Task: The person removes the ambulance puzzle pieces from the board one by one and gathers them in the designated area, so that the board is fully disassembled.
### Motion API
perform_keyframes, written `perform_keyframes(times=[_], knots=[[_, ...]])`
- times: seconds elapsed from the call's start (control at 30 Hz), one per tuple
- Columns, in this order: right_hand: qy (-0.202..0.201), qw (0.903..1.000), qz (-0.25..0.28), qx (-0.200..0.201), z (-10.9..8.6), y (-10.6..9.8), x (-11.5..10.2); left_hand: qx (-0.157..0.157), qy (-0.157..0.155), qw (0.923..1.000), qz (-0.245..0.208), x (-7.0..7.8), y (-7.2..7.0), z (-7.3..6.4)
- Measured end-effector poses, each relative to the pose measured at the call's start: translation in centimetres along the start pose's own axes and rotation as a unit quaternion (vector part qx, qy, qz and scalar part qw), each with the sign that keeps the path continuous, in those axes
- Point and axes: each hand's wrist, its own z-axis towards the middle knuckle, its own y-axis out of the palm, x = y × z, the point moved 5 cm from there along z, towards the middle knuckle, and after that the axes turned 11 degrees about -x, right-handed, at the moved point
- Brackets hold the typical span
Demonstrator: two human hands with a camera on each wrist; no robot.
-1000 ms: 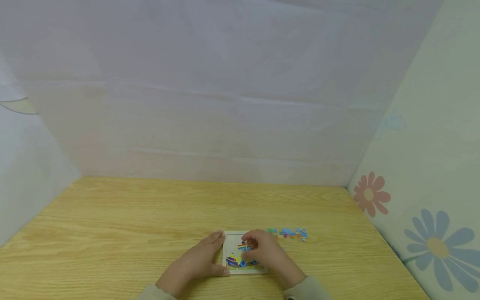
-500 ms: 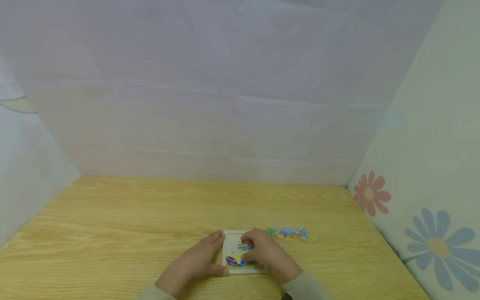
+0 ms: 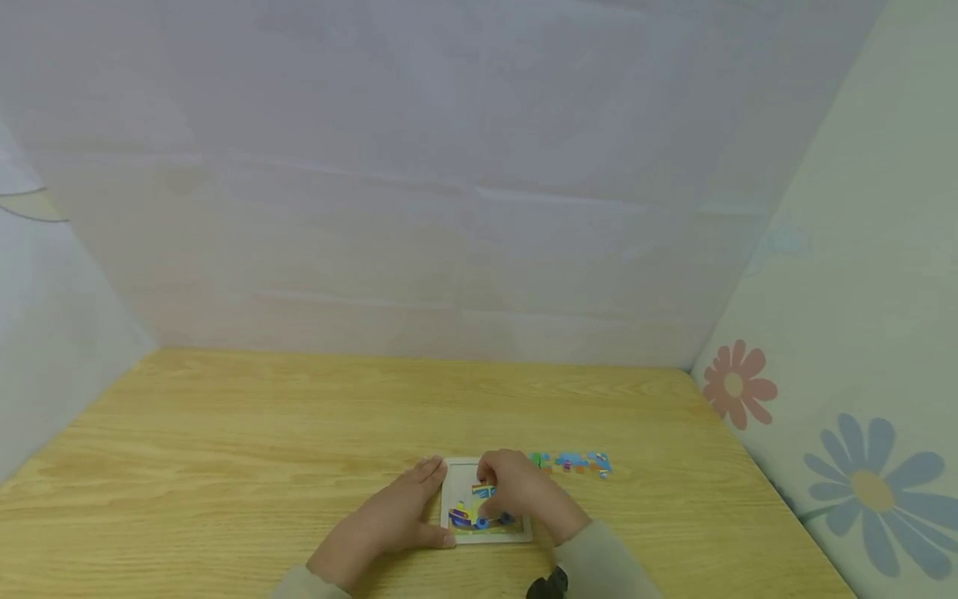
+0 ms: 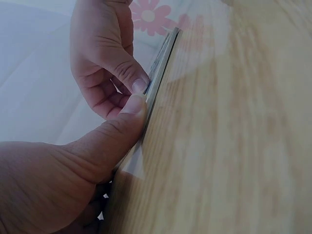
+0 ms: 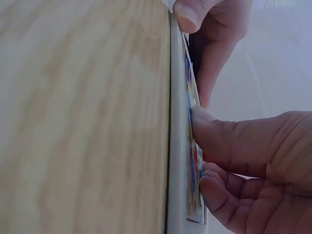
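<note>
White-framed and nearly square, the puzzle tray lay flat on the wooden table close to the near edge, its sides roughly parallel to that edge; no writing or brand could be read on it, only a blurred, brightly coloured picture in blue, yellow and orange. The left hand rested against the tray's left side with its fingers nearly straight along the frame and the thumb pressed to the near left edge, holding nothing. The right hand lay over the tray's right half, fingers curled down onto the pieces already set in the picture; the thumb pressed on the coloured surface, and a small piece sat under the fingertips, though whether it was pinched or only pushed flat could not be made out. Just beyond the right hand, a short row of loose pieces in green, blue and orange lay on the table, running left to right. Farther off stood a pale wall, and to the right a panel printed with flowers.
</note>
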Motion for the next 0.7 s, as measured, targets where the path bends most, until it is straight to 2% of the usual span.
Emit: perform_keyframes(times=[0.3,0.7], knots=[[0.009,0.9998,-0.015,0.002,-0.22,-0.16,-0.56,0.001,-0.002,1.0000,-0.003,-0.20,0.12,0.22],[0.011,0.9977,-0.051,0.043,-0.51,-0.04,-0.82,0.005,0.000,1.0000,0.002,-0.23,0.11,0.29]])
